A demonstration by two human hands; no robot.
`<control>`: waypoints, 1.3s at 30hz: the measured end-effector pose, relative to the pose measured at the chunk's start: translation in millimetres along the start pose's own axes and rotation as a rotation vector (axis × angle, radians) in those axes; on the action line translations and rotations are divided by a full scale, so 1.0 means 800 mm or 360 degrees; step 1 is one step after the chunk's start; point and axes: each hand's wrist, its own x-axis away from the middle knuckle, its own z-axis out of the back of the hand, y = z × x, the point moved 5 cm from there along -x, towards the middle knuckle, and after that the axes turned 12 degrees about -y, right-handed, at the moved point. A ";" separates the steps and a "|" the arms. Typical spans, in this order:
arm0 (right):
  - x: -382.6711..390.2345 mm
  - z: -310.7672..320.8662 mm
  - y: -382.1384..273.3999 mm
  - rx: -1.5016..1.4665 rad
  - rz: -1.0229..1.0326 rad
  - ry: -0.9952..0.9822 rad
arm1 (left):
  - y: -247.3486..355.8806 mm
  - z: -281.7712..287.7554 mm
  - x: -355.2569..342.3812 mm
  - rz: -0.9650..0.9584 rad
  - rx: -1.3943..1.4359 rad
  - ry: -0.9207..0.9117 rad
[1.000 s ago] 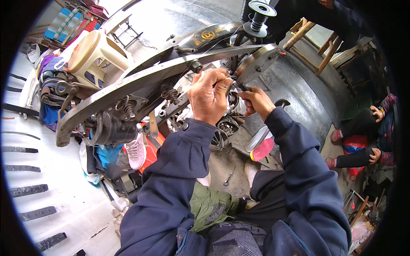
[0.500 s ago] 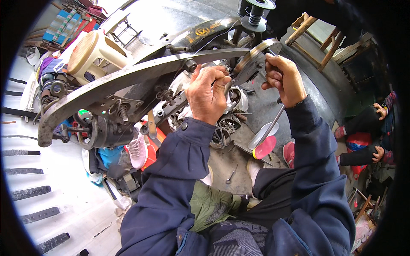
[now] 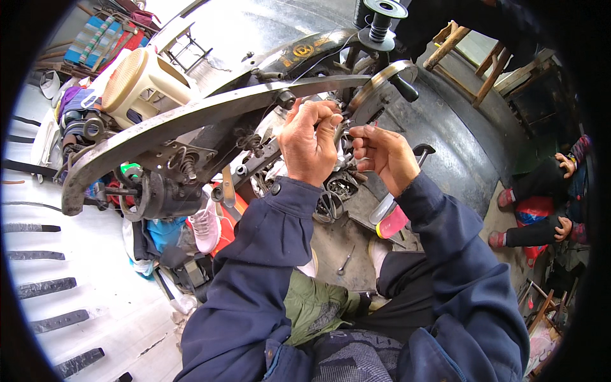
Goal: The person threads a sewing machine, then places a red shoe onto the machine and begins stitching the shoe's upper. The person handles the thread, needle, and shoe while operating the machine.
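Note:
A dark metal sewing machine spans the upper middle, with a long curved arm, a spool on top and a wheel carrying a black handle at its right. Below the arm, near the wheel, my left hand is closed in a pinch at the mechanism; whatever it holds is hidden. Just right of it, below and apart from the handle, my right hand has thumb and forefinger pinched, other fingers curled; I cannot make out anything between them.
A cream stool and piled belongings lie left. Below the machine are a pink sneaker, a pink insole and a wrench. At right, another person's legs and hands show beside wooden furniture.
My right hand swung the black handle up and right, turning the wheel, then let go and came down-left beside my left hand, which has hardly moved.

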 end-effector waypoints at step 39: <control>-0.001 -0.005 0.005 0.0132 0.0235 0.0138 | -0.005 0.003 0.005 0.0115 0.0259 -0.0150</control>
